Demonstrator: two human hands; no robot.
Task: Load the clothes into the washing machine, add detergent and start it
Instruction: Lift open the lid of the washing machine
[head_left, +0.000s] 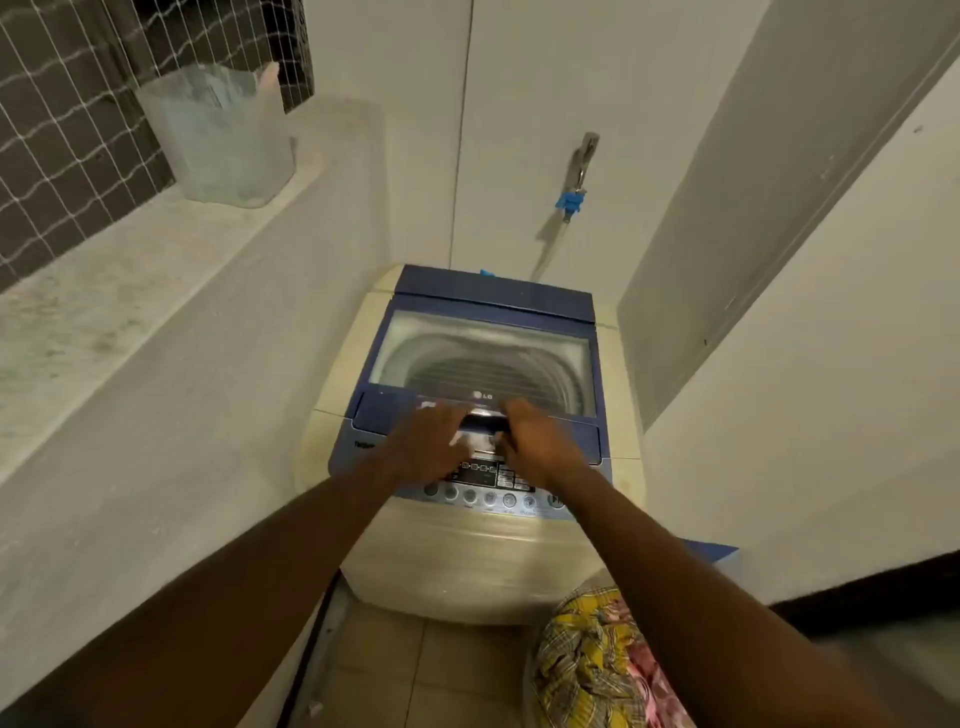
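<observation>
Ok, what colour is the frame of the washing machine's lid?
Dark blue. The lid frame shows best in the head view.

We see a tiled floor (395, 670) in a narrow corner between white walls. The washing machine (467, 561) stands directly on it, its back near the rear wall. Just in front of the machine, to the right, a heap of clothes (582, 660) in yellow check and pink print sits low at floor level; we cannot tell whether a basket holds it. On the left we see a pale stone ledge (104, 291), and a translucent plastic container (218, 140) stands upright at its far end.
</observation>
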